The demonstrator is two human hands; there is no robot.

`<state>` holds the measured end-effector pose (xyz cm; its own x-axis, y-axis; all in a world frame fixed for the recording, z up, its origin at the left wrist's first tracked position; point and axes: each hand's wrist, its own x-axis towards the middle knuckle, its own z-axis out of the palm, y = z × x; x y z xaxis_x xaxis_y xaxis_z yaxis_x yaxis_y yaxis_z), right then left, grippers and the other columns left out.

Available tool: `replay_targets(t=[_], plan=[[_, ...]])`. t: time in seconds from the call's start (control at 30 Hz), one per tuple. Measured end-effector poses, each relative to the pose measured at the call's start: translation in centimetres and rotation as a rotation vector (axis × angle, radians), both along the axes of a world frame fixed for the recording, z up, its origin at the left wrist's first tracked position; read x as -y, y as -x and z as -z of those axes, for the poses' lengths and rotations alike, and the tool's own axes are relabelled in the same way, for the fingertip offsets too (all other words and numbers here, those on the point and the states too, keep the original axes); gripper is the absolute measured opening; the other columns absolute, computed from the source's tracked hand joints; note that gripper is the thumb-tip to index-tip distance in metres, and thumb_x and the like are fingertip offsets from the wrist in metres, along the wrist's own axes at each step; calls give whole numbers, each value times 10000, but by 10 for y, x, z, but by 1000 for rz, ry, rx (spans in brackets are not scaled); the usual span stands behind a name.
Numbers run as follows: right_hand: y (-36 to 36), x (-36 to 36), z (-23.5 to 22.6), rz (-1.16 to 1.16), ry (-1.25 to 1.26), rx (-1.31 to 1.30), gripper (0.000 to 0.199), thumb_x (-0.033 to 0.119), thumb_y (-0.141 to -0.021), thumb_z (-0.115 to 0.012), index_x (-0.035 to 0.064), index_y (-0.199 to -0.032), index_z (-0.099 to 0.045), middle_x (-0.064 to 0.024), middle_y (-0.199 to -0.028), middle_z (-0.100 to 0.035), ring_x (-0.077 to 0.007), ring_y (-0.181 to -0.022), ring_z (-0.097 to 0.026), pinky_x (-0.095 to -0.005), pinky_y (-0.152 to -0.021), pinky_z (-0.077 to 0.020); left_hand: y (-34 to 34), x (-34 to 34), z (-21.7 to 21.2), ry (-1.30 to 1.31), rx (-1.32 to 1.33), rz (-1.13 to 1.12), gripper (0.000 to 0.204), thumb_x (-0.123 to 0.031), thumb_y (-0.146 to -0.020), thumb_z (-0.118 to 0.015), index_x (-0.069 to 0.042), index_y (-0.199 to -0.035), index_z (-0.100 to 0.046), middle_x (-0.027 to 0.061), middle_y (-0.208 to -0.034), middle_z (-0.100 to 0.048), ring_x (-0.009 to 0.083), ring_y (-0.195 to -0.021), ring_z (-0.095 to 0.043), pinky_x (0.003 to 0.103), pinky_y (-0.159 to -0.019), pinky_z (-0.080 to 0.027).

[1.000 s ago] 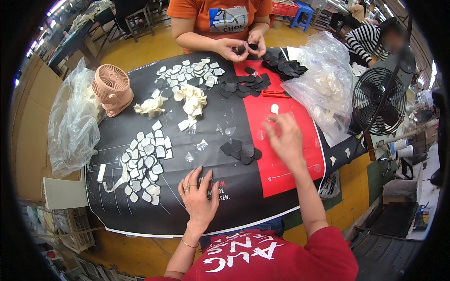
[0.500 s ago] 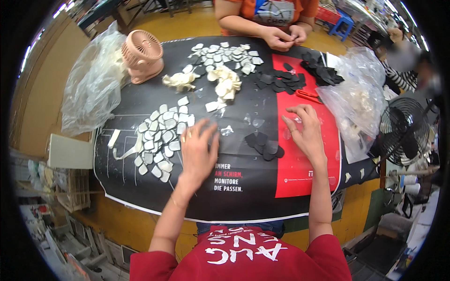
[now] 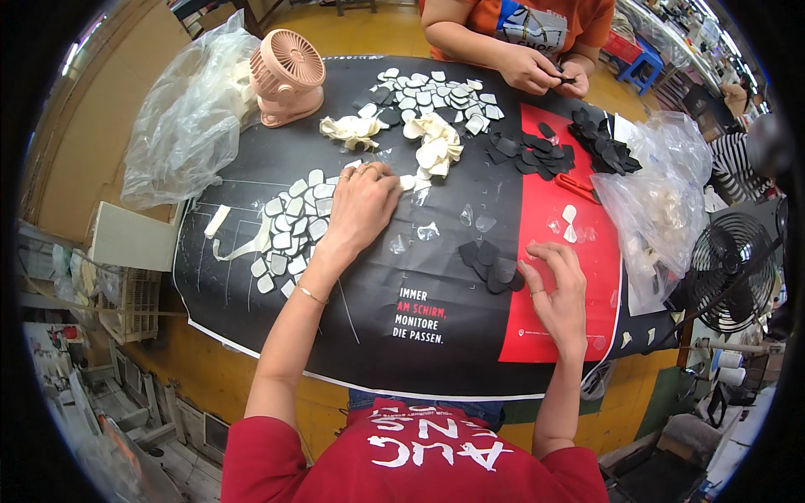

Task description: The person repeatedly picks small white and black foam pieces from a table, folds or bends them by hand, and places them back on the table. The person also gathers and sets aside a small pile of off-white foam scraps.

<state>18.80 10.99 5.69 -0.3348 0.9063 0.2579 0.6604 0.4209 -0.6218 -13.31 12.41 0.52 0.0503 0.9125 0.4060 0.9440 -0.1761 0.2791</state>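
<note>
Lying loose at the left of the black mat point(image 3: 461, 369), the heap of white-faced pieces point(image 3: 282, 241) is spread thinly, perhaps so that single ones lift easily, while a pink fan point(image 3: 289, 71) stands behind it near the far edge, probably out of the way of sleeves. The left hand point(image 3: 363, 201) reaches over the heap's right side, fingers bent downward and a little apart; whether they pinch anything is hidden. Farther right and beyond, a cream cluster point(image 3: 436, 144) lies bunched, seemingly as one batch. Dark pieces point(image 3: 490, 267) overlap in a small group just beside the right hand point(image 3: 555, 285), which is half curled, thumb and forefinger apart with nothing visible between them — handy, it seems, for a short reach. Two white pieces point(image 3: 570, 233) lie end to end on the red panel point(image 3: 537, 335), whose colour probably makes them easy to spot. Containers sit at the margins: on the left, a slatted crate point(image 3: 130, 314), contents too unclear to name, and a slumped clear bag point(image 3: 176, 138) with something pale showing near the fan; on the right, a crumpled plastic bag point(image 3: 658, 210) — pale stuff dimly visible through its film.
</note>
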Motion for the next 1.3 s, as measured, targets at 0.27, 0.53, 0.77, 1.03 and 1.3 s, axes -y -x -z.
replay_targets(t=[0.27,0.53,0.77,1.03,1.3], plan=[[15,15,-8,-56,-16,-78,213,115,-878,-741,2,-1052,-693,-147,-1063,-642,-312,-999,-625,-398,-848,-508,0,-2,-3,-66,54,-1,135,-159,-885,-711,-46,-952,-741,70,-976,-700,275,-902,-647,402,-890,-455],[48,36,-17,-41,223,-431,191,52,-881,-745,-10,-1057,-707,-98,-937,-702,-178,-795,-673,-285,-720,-529,-49,69,-40,-228,684,-74,131,0,-879,-667,-1,-985,-743,146,-992,-722,274,-914,-709,374,-788,-535],[65,63,-10,-105,417,-788,226,39,-894,-740,-19,-1109,-700,-100,-977,-685,-148,-862,-674,-264,-747,-552,-117,127,-44,-43,1049,128,163,52,-844,-706,23,-1001,-736,124,-995,-697,204,-873,-688,299,-788,-547],[31,59,-7,-269,430,-703,172,-4,-884,-721,5,-1054,-748,-89,-941,-680,-144,-815,-659,-257,-669,-526,-100,132,-46,500,1653,292,152,4,-959,-638,64,-1072,-720,107,-1075,-647,111,-916,-621,236,-784,-514],[29,58,-1,-265,456,-700,201,6,-885,-726,5,-1085,-736,-86,-1006,-651,-136,-849,-660,-253,-696,-542,-105,132,-50,512,1598,246,125,14,-945,-658,71,-1037,-722,107,-1074,-650,95,-895,-620,218,-745,-512]])
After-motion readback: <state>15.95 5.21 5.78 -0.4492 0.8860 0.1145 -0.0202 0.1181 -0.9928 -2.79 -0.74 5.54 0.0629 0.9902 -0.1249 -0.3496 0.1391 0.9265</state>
